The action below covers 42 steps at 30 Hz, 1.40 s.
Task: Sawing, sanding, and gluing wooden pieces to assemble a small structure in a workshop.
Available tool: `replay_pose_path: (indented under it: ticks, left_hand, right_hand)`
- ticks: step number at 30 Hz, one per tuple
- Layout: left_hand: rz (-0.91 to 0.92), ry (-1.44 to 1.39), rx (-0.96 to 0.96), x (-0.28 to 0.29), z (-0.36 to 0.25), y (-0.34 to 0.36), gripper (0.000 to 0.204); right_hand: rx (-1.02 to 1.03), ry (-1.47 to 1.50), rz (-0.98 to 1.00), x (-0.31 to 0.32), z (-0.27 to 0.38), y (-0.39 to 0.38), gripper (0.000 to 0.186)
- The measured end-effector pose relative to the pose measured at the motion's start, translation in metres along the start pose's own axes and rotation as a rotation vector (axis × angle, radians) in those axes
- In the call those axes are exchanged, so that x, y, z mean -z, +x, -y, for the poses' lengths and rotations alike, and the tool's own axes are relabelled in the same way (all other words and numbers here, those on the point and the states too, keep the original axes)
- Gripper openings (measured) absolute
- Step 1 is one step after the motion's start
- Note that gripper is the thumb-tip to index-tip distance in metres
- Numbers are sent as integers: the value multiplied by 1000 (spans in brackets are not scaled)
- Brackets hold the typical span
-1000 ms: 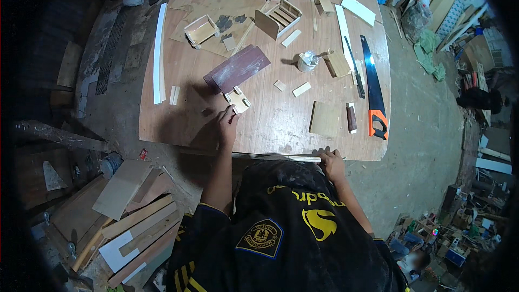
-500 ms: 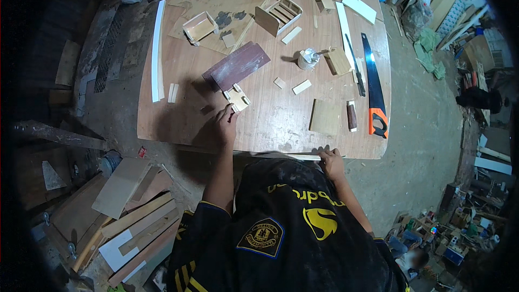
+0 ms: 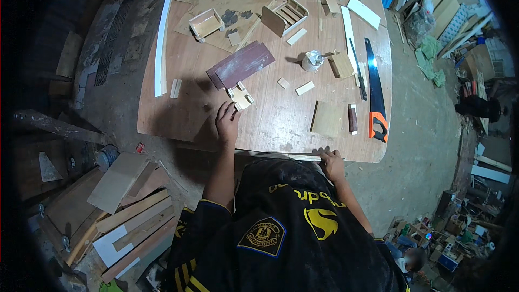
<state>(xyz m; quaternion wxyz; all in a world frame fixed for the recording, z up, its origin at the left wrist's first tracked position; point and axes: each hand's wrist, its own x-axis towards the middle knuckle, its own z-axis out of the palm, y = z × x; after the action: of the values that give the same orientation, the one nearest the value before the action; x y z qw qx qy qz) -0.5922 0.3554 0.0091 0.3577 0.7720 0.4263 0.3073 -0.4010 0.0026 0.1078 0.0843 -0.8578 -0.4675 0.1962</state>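
Note:
My left hand (image 3: 227, 121) has curled fingertips on the lower-left corner of a small pale wooden piece (image 3: 241, 95) with raised blocks, lying against a maroon sanding sheet (image 3: 239, 64). My right hand (image 3: 331, 162) is closed on thin pale wooden strips (image 3: 303, 157) along the table's front edge. Between and beyond the hands lie a square board (image 3: 325, 117), a brown-and-white block (image 3: 352, 119) and a small white pot (image 3: 312, 60). An orange-handled saw (image 3: 374, 97) and a thin dark blade (image 3: 360, 78) lie to the right. Small wooden boxes (image 3: 284, 17) stand farther back.
The table (image 3: 162, 119) also holds long strips (image 3: 161, 46) and offcuts (image 3: 363, 12). Stacked boards (image 3: 116, 181) lie on the floor at lower left. Wood and bags (image 3: 443, 5) pile up at back right. A person (image 3: 413, 259) is at lower right among clutter.
My left hand has shifted slightly at the corner of the small piece, more of its fingers now showing. My right hand stays on the strips; the view has moved a little.

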Motion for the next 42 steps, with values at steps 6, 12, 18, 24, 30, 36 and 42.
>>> replay_pose_path:
  ticks: [6, 12, 18, 24, 30, 36, 42]
  left_hand:
    - [91, -169, 193, 1, 5, -1, 68]
    - [59, -321, 261, -14, 12, -1, 72]
    - [22, -733, 523, -43, -21, -6, 76]
    - [-68, -756, 555, -58, -34, -9, 79]
    - [8, -791, 588, -80, -60, 2, 80]
    - [-31, -824, 645, -90, -63, 4, 79]
    - [-82, -852, 696, -91, -71, 13, 80]
  right_hand:
    - [1, -35, 32, -4, -5, 0, 36]
    - [13, 16, -40, -4, -3, -2, 29]
    - [-44, -20, -2, -3, -3, -6, 25]
    - [-60, -16, -4, -4, -5, -10, 26]
    - [-59, 44, -64, 1, -1, -14, 28]
    - [-59, 43, -70, 1, -6, -20, 30]
    - [-96, 61, -35, 1, -12, -24, 28]
